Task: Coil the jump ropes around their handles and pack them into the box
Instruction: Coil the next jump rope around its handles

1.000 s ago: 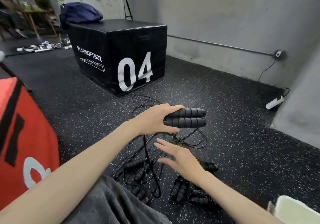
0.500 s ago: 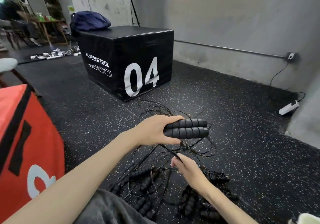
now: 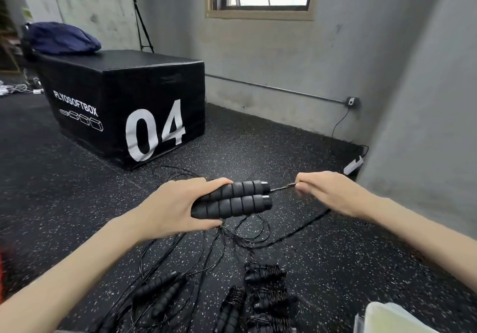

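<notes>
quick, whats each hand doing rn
Left hand: grips the pair of black handles.
Right hand: pinches the thin rope just past the handle ends.

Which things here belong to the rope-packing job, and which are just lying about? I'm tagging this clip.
Job: pair of handles gripped by the left hand; cord pinched by the right hand; loose ropes; coiled ropes; pale container, perhaps the box.

Lying about: plyo box; blue bag; power strip.
</notes>
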